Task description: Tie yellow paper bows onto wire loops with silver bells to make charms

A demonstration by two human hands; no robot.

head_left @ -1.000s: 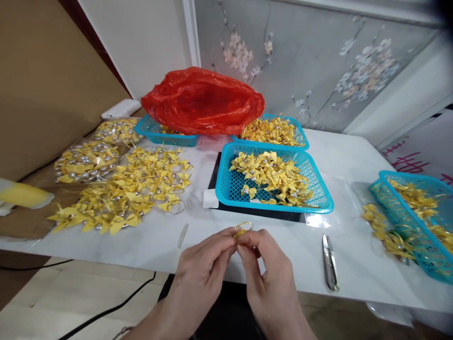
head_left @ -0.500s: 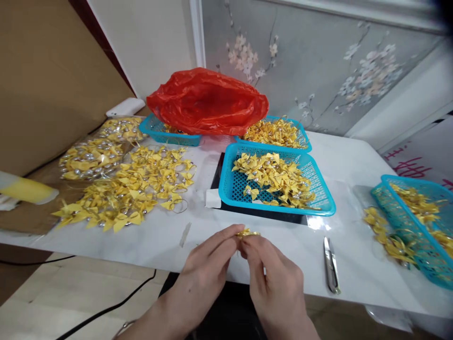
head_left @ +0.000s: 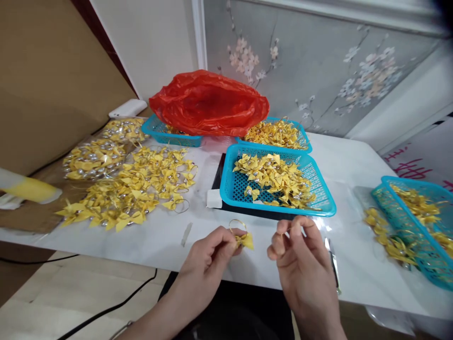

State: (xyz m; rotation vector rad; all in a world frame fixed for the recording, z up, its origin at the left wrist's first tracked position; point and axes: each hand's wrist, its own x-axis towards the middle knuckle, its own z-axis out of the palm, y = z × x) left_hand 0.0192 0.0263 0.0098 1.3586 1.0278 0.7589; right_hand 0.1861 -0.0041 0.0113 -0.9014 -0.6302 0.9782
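Observation:
Pinched between thumb and fingers of my left hand (head_left: 208,259) is a yellow ribbon bow (head_left: 247,241) with a thin gold loop standing up from it. My right hand (head_left: 306,264) is apart from it, to the right, its thumb and index finger pressed together. Something very thin may be between those fingertips; I cannot make it out. Just beyond both hands sits a blue basket (head_left: 276,208) with a heap of similar yellow bows (head_left: 274,174) with silvery beads. Thread snips (head_left: 334,271) lie partly hidden behind my right hand.
A loose pile of yellow bows (head_left: 120,200) spreads on the white table (head_left: 159,241) at left, with bagged ones (head_left: 94,158) behind. A red plastic bag (head_left: 208,101) rests over baskets at the back. Another blue basket (head_left: 417,236) stands at the right edge.
My hands were together around the bow; now my right hand has moved off to the right. The bow and its loop have come into clear view in my left hand.

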